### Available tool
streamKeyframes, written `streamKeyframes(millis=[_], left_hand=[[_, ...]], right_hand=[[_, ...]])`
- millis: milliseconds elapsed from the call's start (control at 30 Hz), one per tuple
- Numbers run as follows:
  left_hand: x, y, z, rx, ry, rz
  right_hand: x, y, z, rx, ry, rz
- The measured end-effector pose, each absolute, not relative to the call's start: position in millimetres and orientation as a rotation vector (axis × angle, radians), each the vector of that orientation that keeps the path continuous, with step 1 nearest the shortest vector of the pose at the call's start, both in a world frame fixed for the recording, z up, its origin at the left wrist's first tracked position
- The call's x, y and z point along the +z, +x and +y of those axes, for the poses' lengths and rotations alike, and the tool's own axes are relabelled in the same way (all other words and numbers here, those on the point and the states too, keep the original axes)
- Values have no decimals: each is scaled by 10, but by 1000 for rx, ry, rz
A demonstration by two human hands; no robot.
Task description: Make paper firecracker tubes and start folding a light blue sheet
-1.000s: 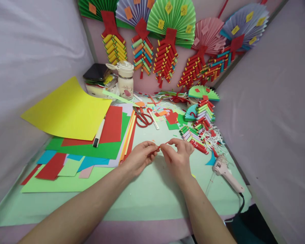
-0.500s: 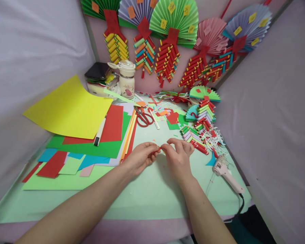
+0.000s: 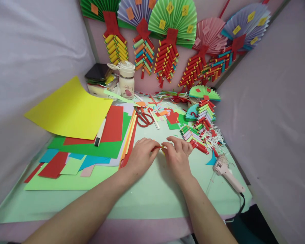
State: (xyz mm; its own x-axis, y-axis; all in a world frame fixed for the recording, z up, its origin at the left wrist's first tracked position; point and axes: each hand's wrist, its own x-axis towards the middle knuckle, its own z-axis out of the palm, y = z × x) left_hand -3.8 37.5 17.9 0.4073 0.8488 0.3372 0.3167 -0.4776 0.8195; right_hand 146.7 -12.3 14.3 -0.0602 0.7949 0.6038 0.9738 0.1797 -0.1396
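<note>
Between my two hands, over the middle of the table, is a thin red paper roll (image 3: 155, 148) with a bit of yellow at its right end. My left hand (image 3: 142, 156) pinches the red part between thumb and fingers, back of the hand upward. The thumb and forefinger of my right hand (image 3: 177, 156) close on the yellow end, while its other fingers are bent. Much of the roll is hidden by the fingers. Just beyond my right hand lie finished paper rolls (image 3: 193, 135) in green, lilac and red.
Coloured paper sheets (image 3: 73, 110) and a white-handled cutter (image 3: 99, 133) lie at left. Red-handled scissors (image 3: 144, 118) and paper scraps (image 3: 172, 117) are behind my hands. A glue gun (image 3: 228, 174) rests at right, its cord over the edge. A bottle (image 3: 127, 81) stands at the back.
My left hand has turned over the roll, so its back now faces up more. More of the yellow end shows between the hands. My right hand has hardly moved.
</note>
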Motion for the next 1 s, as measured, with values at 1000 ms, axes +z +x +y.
streamKeyframes(millis=[1000], left_hand=[[175,54,376,922,1173,948]], right_hand=[[209,1486,-63,627,-1481,-1267]])
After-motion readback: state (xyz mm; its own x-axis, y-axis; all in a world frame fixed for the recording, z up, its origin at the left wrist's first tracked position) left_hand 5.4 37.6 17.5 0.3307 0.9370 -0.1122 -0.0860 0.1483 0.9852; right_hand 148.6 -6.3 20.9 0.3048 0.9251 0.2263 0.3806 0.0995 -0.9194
